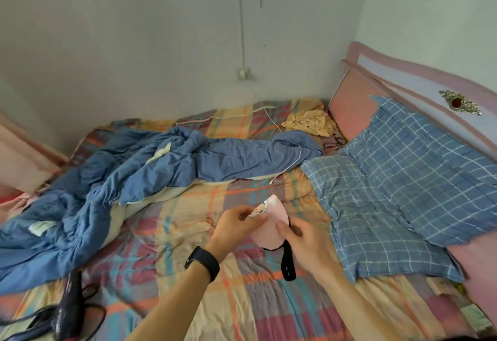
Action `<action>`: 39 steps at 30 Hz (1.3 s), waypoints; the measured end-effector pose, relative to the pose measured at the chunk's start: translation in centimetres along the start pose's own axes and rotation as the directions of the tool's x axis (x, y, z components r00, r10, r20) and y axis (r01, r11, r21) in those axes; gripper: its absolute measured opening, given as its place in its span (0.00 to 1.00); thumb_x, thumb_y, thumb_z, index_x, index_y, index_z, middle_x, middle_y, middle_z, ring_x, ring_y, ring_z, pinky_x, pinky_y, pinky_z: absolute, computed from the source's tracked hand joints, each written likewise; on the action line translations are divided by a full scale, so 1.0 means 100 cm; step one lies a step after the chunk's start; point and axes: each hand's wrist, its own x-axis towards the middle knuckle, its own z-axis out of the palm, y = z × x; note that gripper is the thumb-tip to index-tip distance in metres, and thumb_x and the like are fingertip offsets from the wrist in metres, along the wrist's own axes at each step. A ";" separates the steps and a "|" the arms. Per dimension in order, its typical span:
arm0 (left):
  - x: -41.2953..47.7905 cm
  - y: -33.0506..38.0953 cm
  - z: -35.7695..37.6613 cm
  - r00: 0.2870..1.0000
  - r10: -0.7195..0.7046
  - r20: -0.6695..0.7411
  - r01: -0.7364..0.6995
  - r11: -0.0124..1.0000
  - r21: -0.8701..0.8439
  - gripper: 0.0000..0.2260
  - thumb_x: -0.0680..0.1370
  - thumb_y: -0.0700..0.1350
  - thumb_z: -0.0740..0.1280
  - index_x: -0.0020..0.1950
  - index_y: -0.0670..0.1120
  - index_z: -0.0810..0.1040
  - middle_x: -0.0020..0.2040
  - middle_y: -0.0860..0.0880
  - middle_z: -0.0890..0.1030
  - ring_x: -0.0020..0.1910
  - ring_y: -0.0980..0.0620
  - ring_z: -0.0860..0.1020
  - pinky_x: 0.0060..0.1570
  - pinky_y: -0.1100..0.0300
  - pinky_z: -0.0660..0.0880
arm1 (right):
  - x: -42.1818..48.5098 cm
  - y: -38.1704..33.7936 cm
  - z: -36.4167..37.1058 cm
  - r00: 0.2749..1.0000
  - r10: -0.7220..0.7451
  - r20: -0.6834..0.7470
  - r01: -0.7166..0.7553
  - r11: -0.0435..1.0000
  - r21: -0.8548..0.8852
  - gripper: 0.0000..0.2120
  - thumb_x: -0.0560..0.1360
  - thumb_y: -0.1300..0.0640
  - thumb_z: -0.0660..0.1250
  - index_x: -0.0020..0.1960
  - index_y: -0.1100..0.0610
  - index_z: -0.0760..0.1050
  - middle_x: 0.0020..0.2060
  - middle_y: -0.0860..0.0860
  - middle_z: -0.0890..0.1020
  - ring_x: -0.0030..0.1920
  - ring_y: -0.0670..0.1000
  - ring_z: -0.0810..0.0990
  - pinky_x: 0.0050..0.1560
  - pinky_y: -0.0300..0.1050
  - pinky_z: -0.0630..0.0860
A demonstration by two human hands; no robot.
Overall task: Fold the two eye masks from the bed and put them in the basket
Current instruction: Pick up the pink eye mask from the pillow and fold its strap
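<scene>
A pink eye mask (271,222) with a cartoon print is folded in half and held above the plaid bedsheet (242,300). My left hand (236,226), with a black wristband, pinches its left edge. My right hand (304,243) grips its right side, thumb on the pink face. The mask's black strap (287,265) hangs down between my hands. A dark eye mask (68,311) with black straps lies on the sheet at the lower left. No basket is in view.
A rumpled blue duvet (134,171) covers the bed's left and middle. Blue checked pillows (403,192) lie at the right against the pink headboard (416,90). A yellow cloth (309,122) and a white cable (271,120) sit near the far wall.
</scene>
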 end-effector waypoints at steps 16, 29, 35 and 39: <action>-0.024 0.005 -0.085 0.965 -0.028 -0.260 -0.049 0.957 -0.286 0.06 0.75 0.42 0.73 0.51 0.47 0.83 0.46 0.47 0.83 0.46 0.48 0.81 0.51 0.46 0.80 | -0.021 -0.044 0.038 0.980 -0.111 0.164 0.132 0.984 -0.119 0.04 0.78 0.53 0.68 0.45 0.50 0.80 0.37 0.44 0.85 0.40 0.41 0.82 0.39 0.33 0.75; -0.008 -0.009 -0.117 0.914 -0.029 -0.404 -0.042 0.986 -0.164 0.08 0.74 0.47 0.74 0.51 0.48 0.82 0.49 0.46 0.84 0.50 0.45 0.82 0.54 0.42 0.79 | -0.031 -0.090 0.030 0.890 -0.025 0.454 0.043 0.999 -0.028 0.18 0.78 0.48 0.67 0.37 0.60 0.74 0.25 0.47 0.69 0.24 0.43 0.65 0.28 0.33 0.62; -0.004 -0.007 -0.138 0.887 -0.078 -0.454 -0.037 0.970 -0.239 0.11 0.70 0.51 0.73 0.48 0.46 0.82 0.47 0.44 0.83 0.48 0.42 0.82 0.53 0.45 0.80 | -0.021 -0.099 0.031 0.976 -0.141 0.165 0.003 0.767 0.642 0.13 0.74 0.60 0.59 0.32 0.60 0.73 0.30 0.51 0.75 0.41 0.53 0.77 0.52 0.47 0.71; -0.011 -0.017 -0.111 0.913 -0.094 -0.397 -0.026 0.958 -0.286 0.10 0.75 0.46 0.73 0.53 0.42 0.81 0.45 0.46 0.82 0.46 0.47 0.80 0.45 0.54 0.79 | -0.012 -0.109 0.043 0.954 0.059 0.295 -0.298 0.320 0.899 0.18 0.76 0.68 0.50 0.45 0.67 0.79 0.31 0.53 0.80 0.33 0.53 0.80 0.53 0.52 0.80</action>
